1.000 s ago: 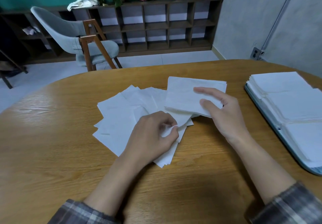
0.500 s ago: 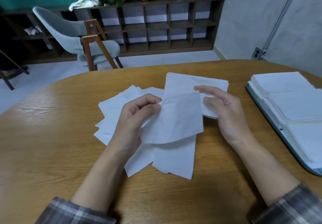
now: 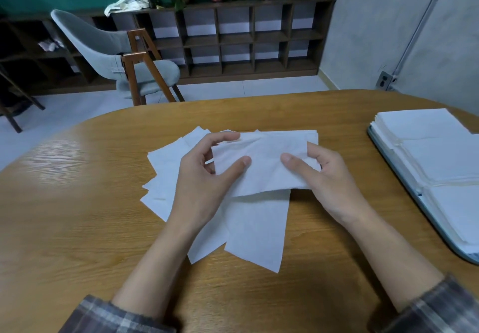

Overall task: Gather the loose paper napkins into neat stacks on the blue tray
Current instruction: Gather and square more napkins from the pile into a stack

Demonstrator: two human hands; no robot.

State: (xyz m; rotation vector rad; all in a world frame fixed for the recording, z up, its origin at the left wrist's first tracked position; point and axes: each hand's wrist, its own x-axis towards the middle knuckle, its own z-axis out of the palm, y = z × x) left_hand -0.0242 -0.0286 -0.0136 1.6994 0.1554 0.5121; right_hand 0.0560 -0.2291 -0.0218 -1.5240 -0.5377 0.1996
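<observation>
A small stack of white napkins (image 3: 267,161) is held above the wooden table (image 3: 77,229) between both hands. My left hand (image 3: 204,185) pinches its left edge, thumb on top and fingers behind. At the stack's right edge my right hand (image 3: 329,179) grips it the same way. Beneath them, several loose napkins (image 3: 166,177) lie fanned out on the table, two reaching toward me. The blue tray (image 3: 404,174) sits at the table's right edge, and three neat napkin stacks (image 3: 445,156) lie in a row on it.
A grey chair with wooden legs (image 3: 124,60) stands beyond the table's far edge. Behind it runs a low dark shelf unit (image 3: 246,37) with potted plants on top. A grey wall with a socket (image 3: 383,80) rises at the right.
My left hand picked one napkin off the loose pile and carried it right onto the stack my right hand held. Both hands now hold that stack together.
</observation>
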